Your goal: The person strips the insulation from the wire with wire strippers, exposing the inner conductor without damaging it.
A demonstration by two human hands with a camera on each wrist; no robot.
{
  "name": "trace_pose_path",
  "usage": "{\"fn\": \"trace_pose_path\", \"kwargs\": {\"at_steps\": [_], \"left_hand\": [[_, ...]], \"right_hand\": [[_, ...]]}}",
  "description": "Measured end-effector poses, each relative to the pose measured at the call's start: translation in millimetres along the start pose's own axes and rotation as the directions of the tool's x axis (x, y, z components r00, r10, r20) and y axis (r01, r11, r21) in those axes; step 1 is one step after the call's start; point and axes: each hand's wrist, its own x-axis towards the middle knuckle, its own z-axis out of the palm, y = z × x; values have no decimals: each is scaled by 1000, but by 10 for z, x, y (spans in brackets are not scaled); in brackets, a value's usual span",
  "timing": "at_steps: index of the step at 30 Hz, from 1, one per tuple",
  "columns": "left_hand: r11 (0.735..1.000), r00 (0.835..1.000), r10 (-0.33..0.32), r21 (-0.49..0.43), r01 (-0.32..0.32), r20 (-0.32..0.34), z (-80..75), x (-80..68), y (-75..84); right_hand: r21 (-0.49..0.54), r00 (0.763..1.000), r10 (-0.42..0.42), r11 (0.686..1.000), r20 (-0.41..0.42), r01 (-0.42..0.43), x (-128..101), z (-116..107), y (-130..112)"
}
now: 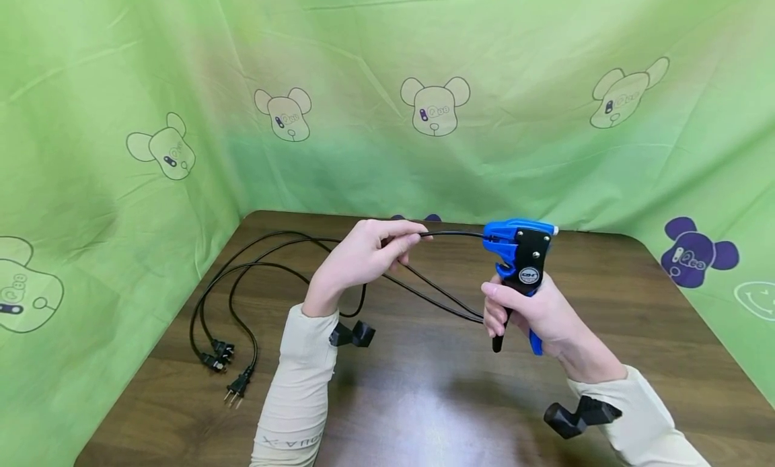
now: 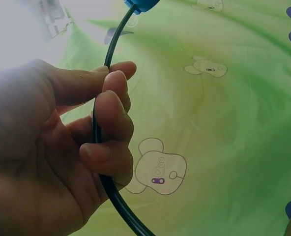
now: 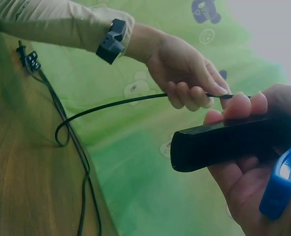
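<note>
Right hand (image 1: 535,312) — stripper (image 1: 519,252), maybe on cable (image 1: 451,234)

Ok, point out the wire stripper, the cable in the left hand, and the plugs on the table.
wire stripper (image 1: 522,255), head view, black head plate.
cable (image 1: 454,233), head view, stretch entering the stripper.
plugs (image 1: 223,354), head view, middle of cluster.

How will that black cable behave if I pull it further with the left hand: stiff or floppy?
Probably floppy: the black cable sags into loose loops on the table. The short span between the left hand and the wire stripper looks nearly straight, so it likely holds shape only over short lengths. Its thin, smooth jacket may slip through fingers.
</note>
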Motion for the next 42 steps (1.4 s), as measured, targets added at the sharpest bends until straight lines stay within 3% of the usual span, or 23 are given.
{"fn": "trace_pose_path", "kwargs": {"at_steps": [16, 25, 31, 42], "left_hand": [[999, 999, 43, -29, -42, 6, 54, 67, 55], [996, 998, 58, 75, -56, -21, 16, 56, 30], [996, 998, 61, 68, -58, -35, 10, 22, 31], [997, 997, 69, 45, -67, -37, 33, 11, 20]], "right_hand": [[87, 999, -7, 996, -46, 10, -25, -63, 14], [44, 1000, -9, 999, -5, 10, 10, -72, -13], [-6, 1000, -15, 1000, -8, 15, 14, -45, -34], [9, 1000, -9, 1000, 8, 9, 3, -50, -5]]}}
